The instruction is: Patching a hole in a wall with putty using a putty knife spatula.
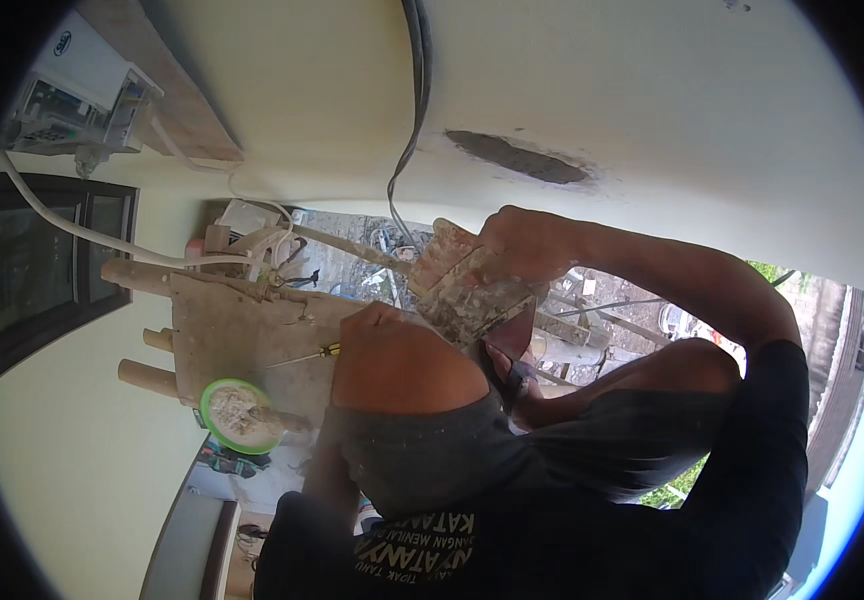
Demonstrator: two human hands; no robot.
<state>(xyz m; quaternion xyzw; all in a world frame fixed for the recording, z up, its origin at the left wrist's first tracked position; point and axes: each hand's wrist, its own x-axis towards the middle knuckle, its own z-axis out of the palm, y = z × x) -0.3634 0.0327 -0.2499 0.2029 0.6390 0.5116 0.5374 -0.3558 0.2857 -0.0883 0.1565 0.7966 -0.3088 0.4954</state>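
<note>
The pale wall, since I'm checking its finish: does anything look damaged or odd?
Yes: a rough grey patch on the pale wall, above the right hand in the picture. Its darker colour and ragged edge stand out.

Bowl [254, 446]: showed bright green, with off-white paste [235, 408]. Screwdriver handle [331, 350]: was yellow and black. Held board [470, 302]: was mottled brown, grey and whitish. Wall [642, 90]: was pale cream, with dark grey patch [517, 158]. Shirt [572, 550]: was black, with pale lettering [422, 548]. Shorts [412, 455]: were dark grey.

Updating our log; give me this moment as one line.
right hand: holds plaster-smeared tool | left hand: by left knee, partly hidden | green bowl: pale paste | wall: grey patch
</note>
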